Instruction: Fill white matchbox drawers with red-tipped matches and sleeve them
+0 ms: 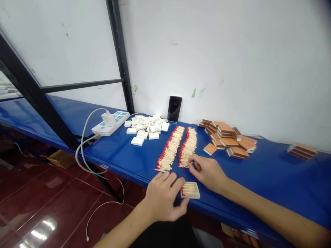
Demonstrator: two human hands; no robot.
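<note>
Near the front edge of the blue table lies a small white matchbox tray (197,195), partly filled with red-tipped matches (189,189). My left hand (165,196) grips its left end between thumb and fingers. My right hand (207,170) is closed in a pinch at the near end of the right row of loose matches (188,146). Whatever lies between its fingertips is hidden. Beside that row runs a second row of matches (170,148), its red heads also facing left.
White matchbox trays (148,126) are heaped at the back left, by a power strip (111,124) with cables. A phone (174,109) leans on the wall. Orange-brown matchboxes (224,136) are piled to the right; a small stack of matchboxes (302,151) stands farther right.
</note>
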